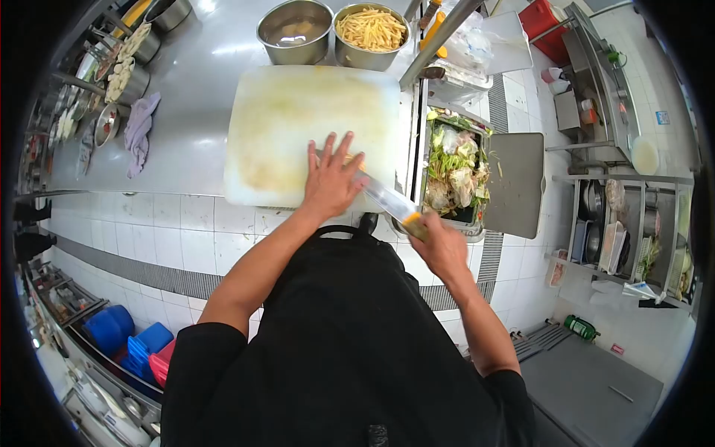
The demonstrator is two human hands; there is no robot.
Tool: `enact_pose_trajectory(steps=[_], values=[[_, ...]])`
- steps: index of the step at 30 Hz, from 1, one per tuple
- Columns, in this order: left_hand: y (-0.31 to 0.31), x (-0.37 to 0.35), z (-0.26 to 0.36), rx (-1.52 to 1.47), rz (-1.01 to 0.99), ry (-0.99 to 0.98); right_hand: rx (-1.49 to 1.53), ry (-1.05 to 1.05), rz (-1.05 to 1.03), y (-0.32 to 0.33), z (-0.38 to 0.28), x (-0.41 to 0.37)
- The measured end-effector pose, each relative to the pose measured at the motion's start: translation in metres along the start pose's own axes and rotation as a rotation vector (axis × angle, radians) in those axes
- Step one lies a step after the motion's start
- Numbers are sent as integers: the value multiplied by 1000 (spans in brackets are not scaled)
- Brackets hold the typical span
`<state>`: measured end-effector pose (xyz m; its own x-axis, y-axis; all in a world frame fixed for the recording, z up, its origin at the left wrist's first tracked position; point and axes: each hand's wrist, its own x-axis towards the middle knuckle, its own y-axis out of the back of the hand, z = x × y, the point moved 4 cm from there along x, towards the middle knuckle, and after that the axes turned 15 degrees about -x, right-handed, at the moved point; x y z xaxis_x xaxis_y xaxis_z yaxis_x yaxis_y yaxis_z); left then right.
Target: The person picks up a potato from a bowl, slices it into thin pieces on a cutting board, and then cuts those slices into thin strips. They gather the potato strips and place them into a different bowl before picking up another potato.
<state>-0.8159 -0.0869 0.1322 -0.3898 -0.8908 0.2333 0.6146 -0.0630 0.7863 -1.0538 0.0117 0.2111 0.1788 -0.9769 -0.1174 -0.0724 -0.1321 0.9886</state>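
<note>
A white, stained cutting board [279, 127] lies at the near edge of the steel counter. My left hand [333, 179] is over its lower right part, palm down, with the fingers spread. In my right hand [441, 244] is the handle of a knife [389, 200], right of the board. The blade points up and left toward my left fingers, and its tip is partly hidden near them. Small yellowish bits show by the fingers. Behind the board stand a steel pot of cut yellow strips [371, 30] and a steel pot of liquid with pale pieces [296, 33].
A bin of vegetable scraps [456, 167] stands right of the counter. A steel post [439, 43] rises near the board's back right corner. On the counter's left are a purple cloth [140, 134] and several metal containers. A rack with pans [640, 235] stands far right.
</note>
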Motion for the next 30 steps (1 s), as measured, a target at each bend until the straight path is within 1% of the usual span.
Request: enact_pose_trajectory(steps=[1, 3, 4, 5, 6, 7, 8, 9, 12, 13, 14, 15, 16, 17, 19, 20, 21, 22, 23, 25, 27, 28, 29, 30], values=[[2, 0, -11, 2, -3, -2, -10, -15, -32, 3, 16, -15], [7, -3, -38, 14, 74, 146, 90, -40, -82, 17, 44, -40], [11, -6, -37, -3, 81, 162, 94, -42, -80, 22, 54, -47], [10, -12, -31, 0, 79, 161, 88, -129, -158, 23, 65, -52], [7, -17, -15, -15, 26, 85, 83, -215, -237, 20, 71, -56], [4, -21, 1, -30, -28, 11, 88, -214, -239, 14, 70, -54], [-4, -21, 10, -17, -134, 44, 140, -227, -191, 6, 72, -49], [-11, -17, 11, -15, -135, 43, 191, -242, -143, 0, 74, -43], [-15, -2, -5, 74, 95, 164, 236, -237, -119, -18, 54, -17], [-13, 0, -11, 79, 98, 165, 247, -235, -100, -25, 44, -7], [-9, 1, -21, 30, 137, 231, 251, -230, -98, -35, 34, 3], [-5, 0, -29, -20, 175, 295, 236, -210, -24, -42, 22, 12], [0, -5, -33, -40, 202, 305, 222, -192, 48, -45, 10, 18], [4, -9, -42, -34, 200, 306, 228, -190, 47, -48, -1, 22], [9, -22, -61, -161, 236, 256, 142, -130, 32, -51, -26, 27], [13, -28, -67, -158, 234, 259, 155, -73, 13, -50, -36, 26], [17, -31, -68, -185, 198, 222, 156, -72, 10, -47, -37, 24], [19, -31, -66, -214, 163, 184, 229, -33, 17, -43, -38, 22], [20, -31, -66, -215, 162, 187, 301, 7, 23, -41, -39, 20], [27, -26, -58, -133, 96, 157, 356, 48, 52, -55, -20, 5], [25, -15, -48, -157, 61, 144, 1049, -320, -336, -80, -1, -17], [20, -12, -43, -182, 26, 126, 1159, -405, -407, -83, 4, -27], [17, -11, -39, -186, 19, 132, 1160, -411, -415, -87, 4, -33], [15, -10, -34, -214, 9, 95, 1200, -445, -438, -92, 4, -38]])
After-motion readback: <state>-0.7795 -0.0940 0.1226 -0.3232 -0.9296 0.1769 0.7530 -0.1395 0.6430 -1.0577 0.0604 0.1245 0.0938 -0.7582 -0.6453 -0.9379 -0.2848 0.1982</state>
